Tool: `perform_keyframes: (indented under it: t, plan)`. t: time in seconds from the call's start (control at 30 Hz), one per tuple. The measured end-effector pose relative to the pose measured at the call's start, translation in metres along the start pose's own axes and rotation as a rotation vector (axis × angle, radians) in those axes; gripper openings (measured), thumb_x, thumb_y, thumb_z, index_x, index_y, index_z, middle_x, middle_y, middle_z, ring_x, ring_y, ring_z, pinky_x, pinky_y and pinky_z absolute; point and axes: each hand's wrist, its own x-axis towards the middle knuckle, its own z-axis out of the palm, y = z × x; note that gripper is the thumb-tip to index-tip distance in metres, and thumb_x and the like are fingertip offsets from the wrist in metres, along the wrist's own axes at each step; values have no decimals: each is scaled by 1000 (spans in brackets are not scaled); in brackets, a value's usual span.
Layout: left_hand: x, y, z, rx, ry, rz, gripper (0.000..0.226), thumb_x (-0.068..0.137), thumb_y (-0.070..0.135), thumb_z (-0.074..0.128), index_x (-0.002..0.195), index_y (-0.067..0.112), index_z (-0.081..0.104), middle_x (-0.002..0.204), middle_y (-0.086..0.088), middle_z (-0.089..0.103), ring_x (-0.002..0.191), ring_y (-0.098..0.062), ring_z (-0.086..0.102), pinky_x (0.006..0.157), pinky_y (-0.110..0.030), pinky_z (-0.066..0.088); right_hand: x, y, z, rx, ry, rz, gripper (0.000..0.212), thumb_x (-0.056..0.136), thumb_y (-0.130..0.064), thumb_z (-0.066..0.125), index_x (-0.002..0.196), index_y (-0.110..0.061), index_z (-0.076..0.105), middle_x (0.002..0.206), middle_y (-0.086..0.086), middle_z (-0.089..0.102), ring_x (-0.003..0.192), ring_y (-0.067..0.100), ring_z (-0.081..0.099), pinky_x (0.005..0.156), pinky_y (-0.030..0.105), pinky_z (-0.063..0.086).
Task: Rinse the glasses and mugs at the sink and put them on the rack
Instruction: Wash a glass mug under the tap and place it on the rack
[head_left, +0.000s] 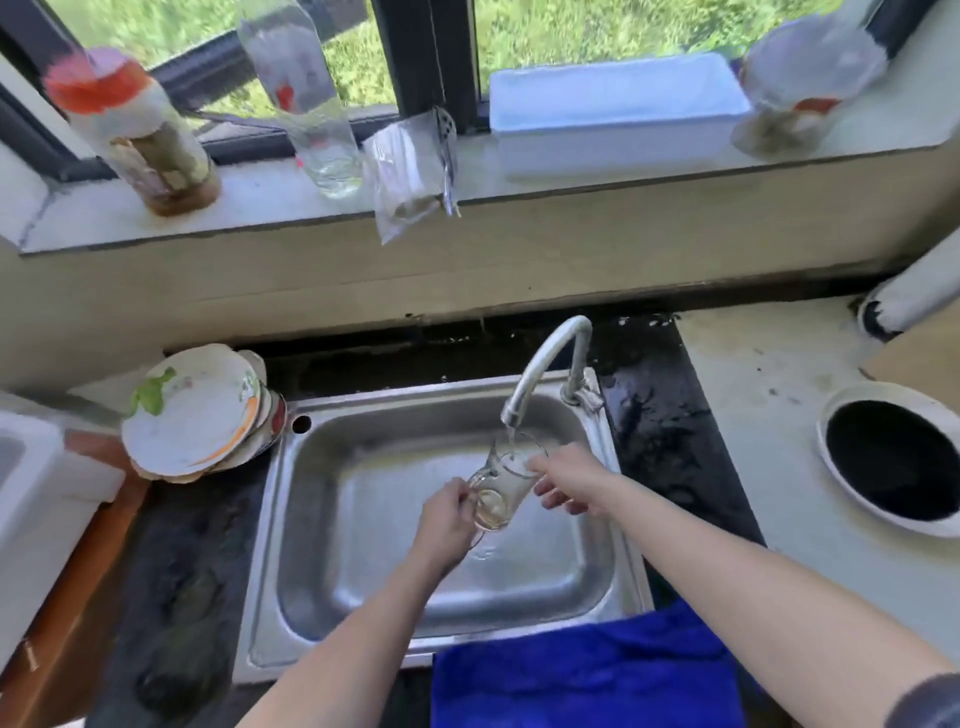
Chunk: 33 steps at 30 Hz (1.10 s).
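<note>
Under tap: glass mug, left hand fingers gripping handle.

Both bare forearms reach forward from the lower edge and converge toward the middle. The left hand is turned knuckles-up, its fingers curled round the handle of a clear glass mug. The right hand comes in from the right and grips the mug's upper side near the rim, thumb on top, fingers curled beneath.

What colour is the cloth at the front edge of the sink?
Bright blue. The cloth shows best in the head view, the only one.
</note>
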Motion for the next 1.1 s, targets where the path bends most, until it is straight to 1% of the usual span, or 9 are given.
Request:
perform_keyframes:
  t: [0.1,0.2,0.33,0.5,0.6,0.77,0.87,1.0,1.1]
  plan:
    - [5,2,-3,-5,-45,-22,18,94,13,50,77,16,49,76,-3,56,74,-22,49,61,-30,29,14,-6,-11,-119,13,-127,22,90,-25,60,111,-19,57,99,6,63,57,19,64,42,20,30]
    - [11,0,-7,-103,-53,-69,22,93,11,49,73,18,50,70,2,53,72,-20,48,64,-32,34,17,-14,-14,-146,-45,-190,22,94,-13,54,113,-7,62,88,10,65,53,20,60,41,19,32]
    - [19,-8,-9,-319,-3,-157,21,95,21,48,76,14,56,70,1,57,68,-18,48,62,-31,37,12,-17,-8,-94,-40,-226,15,96,-10,52,97,-2,65,82,18,68,54,22,62,43,22,42]
    - [30,9,-19,-174,22,-75,25,95,21,50,78,5,58,75,-9,62,73,-28,56,68,-38,44,10,-14,1,-43,43,-244,18,97,-13,52,85,-7,65,79,18,68,54,24,62,47,27,47]
    - [33,13,-22,-244,-61,-104,23,98,20,46,78,10,54,76,-11,62,67,-27,55,61,-36,45,10,-16,-2,-56,80,-236,19,94,-15,54,85,-5,66,82,19,71,55,22,64,47,26,47]
    - [34,18,-21,-432,-326,-190,28,102,24,40,98,0,53,78,-17,59,56,-20,49,48,-25,43,4,-20,-18,-148,31,-194,20,92,-25,59,92,-6,67,89,11,71,58,18,66,44,22,43]
    - [34,19,-18,-510,-393,-240,31,101,30,44,100,1,54,75,-13,62,55,-20,54,50,-25,48,0,-25,-23,-153,-15,-187,17,93,-17,58,95,-2,67,91,19,73,56,20,64,44,22,44]
    - [34,13,-13,-773,-378,-370,29,96,36,53,107,9,53,83,-10,66,62,-20,58,58,-28,48,-2,-20,-22,-153,85,-188,20,92,-9,55,86,7,66,85,26,71,57,23,67,46,23,48]
    - [28,7,-6,-947,-481,-528,34,94,42,51,108,13,62,95,-9,68,88,-29,61,78,-44,50,-3,-17,-19,-15,138,-147,19,92,-4,54,76,4,62,79,28,69,61,27,68,45,24,48]
